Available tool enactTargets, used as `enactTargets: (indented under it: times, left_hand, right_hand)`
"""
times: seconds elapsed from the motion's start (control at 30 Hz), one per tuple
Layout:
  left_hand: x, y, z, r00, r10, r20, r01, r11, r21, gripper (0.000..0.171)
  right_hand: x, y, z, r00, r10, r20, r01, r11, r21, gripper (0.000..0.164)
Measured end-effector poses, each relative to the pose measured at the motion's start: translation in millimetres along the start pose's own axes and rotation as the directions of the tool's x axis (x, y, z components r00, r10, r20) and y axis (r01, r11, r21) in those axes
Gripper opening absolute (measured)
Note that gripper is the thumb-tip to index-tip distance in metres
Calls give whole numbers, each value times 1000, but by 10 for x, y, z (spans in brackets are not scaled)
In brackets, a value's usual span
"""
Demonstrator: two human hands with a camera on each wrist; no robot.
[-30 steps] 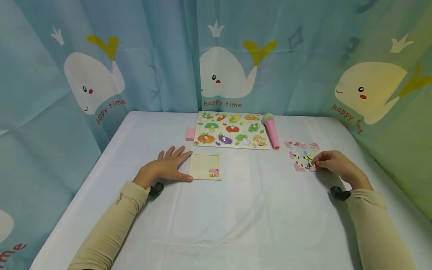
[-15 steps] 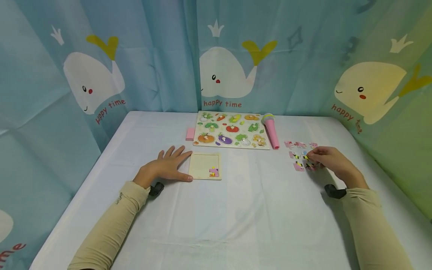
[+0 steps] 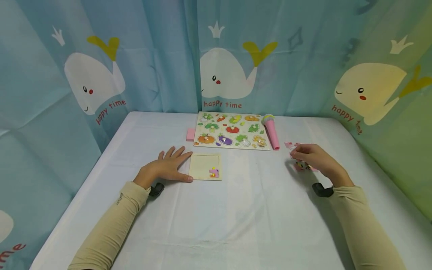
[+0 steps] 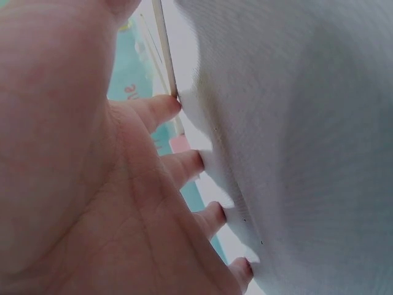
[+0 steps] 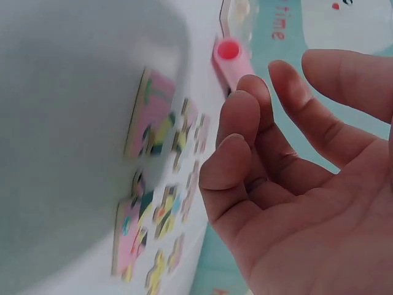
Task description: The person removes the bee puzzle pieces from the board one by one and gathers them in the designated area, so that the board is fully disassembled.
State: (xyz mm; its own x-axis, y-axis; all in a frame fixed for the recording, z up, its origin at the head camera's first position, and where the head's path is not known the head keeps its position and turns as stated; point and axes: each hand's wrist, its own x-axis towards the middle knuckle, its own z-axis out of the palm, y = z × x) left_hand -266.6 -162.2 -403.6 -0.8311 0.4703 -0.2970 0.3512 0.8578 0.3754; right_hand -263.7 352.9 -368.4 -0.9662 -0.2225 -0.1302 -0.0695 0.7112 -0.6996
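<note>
My left hand [image 3: 166, 167] lies spread on the cloth, thumb and index fingertip at the left edge of a square wooden puzzle tray [image 3: 204, 165]. One pink-and-yellow puzzle piece [image 3: 214, 172] sits in the tray's lower right corner. In the left wrist view the fingers are apart, the index tip against the tray's edge. My right hand [image 3: 314, 159] is over several loose pink puzzle pieces [image 5: 150, 110], partly hiding them in the head view. Its fingers are loosely bent, thumb near index, and no piece shows between them in the right wrist view.
A wooden vegetable puzzle board [image 3: 233, 130] lies at the back of the table, with a pink block [image 3: 190, 134] at its left. A pink toy microphone [image 3: 272, 133] lies along its right side. A whale-print curtain [image 3: 162, 56] hangs around the table.
My right hand has moved left across the loose pieces, from their lower right side to their left side. The left hand and the tray have stayed in place.
</note>
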Motion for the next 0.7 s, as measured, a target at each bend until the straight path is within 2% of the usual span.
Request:
enactTargets:
  times: [0.27,0.5,0.7]
  left_hand:
    - [14,-4,7,1000,-4,1,4,1000,8,110]
    - [18,-3,11,1000,-7,3,7,1000,7,110]
    - [26,-13,22,1000,-14,4,14,1000,6,110]
  right_hand:
    - [56,-160,127,999,-24,45,23,999,37,26]
    - [138,-331,275,991,-124,40,127,989,-71,26]
    - [202,-458,403,986,-154,64,156,987,-32,24]
